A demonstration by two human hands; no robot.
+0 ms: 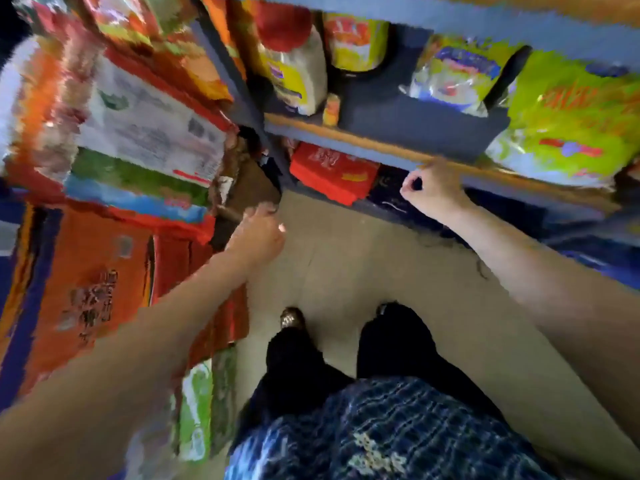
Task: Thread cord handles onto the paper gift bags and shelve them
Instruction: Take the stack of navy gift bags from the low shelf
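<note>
— Where are your hands?
— Apart. Your left hand (258,233) grips a brown bag (249,188) at ten o'clock; your right hand (433,192), fingers curled on nothing, sits under the shelf (346,138) at one o'clock.
— The room?
— Beige floor (346,258), blurred packets all round.

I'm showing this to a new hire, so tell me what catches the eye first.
Two bare arms reach forward over a beige floor. The left hand touches a brown bag at the shelf corner, while the right hand is curled by the shelf edge. Bright snack packets, like the green one at upper right, crowd the shelves.
</note>
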